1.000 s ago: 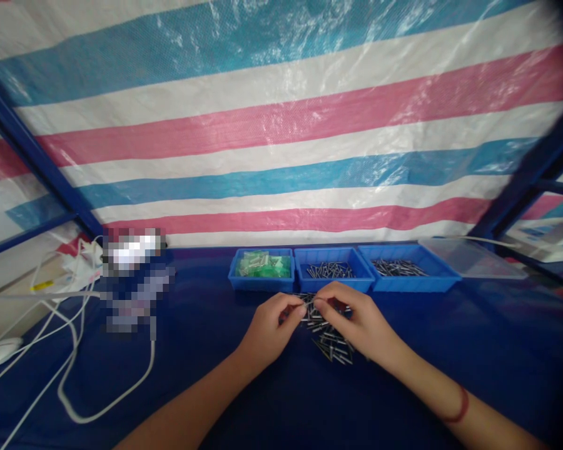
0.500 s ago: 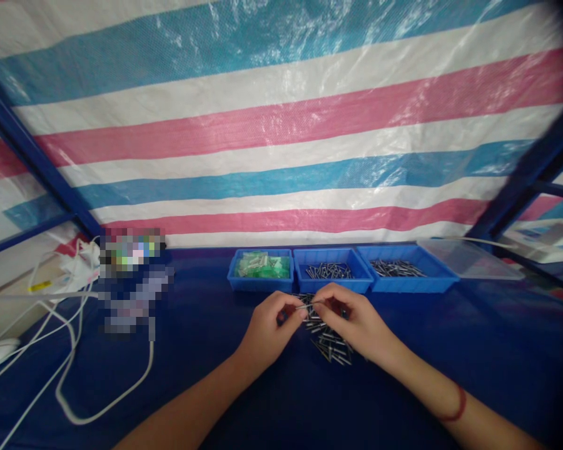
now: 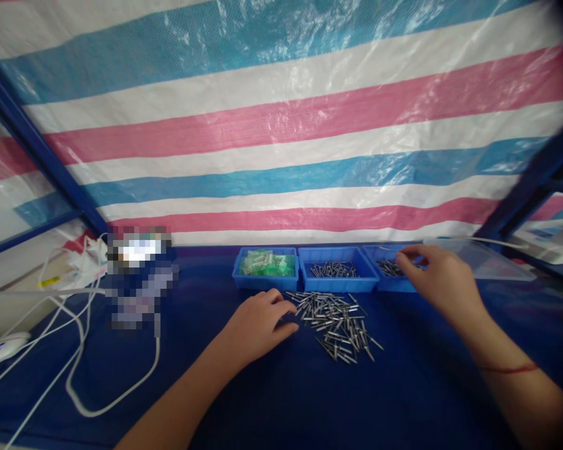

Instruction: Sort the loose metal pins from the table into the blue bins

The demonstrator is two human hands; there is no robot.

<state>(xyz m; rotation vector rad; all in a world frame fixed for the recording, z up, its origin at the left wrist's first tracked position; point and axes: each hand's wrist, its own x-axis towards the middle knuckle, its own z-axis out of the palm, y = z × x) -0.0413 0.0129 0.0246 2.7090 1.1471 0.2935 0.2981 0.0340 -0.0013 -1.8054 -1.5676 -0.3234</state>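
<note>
A loose pile of small metal pins (image 3: 333,319) lies on the dark blue table cover. My left hand (image 3: 258,322) rests on the cover with curled fingers, its fingertips touching the pile's left edge. My right hand (image 3: 438,278) hovers over the rightmost blue tray (image 3: 394,286), which holds more pins. Its fingertips pinch a thin metal pin (image 3: 388,249) above that tray. A middle blue tray (image 3: 338,285) also holds pins. The left blue tray (image 3: 263,285) holds green plastic pieces.
A clear plastic lid (image 3: 490,267) lies right of the trays. White cables (image 3: 122,400) loop over the table's left side, beside a blurred object (image 3: 138,275) and a white oval device (image 3: 2,347). A striped tarp hangs behind, with blue frame bars on both sides.
My hands have parted from over the pile. The right hand moved right and back to the rightmost tray with a pin. The left hand dropped to the cover by the pile.
</note>
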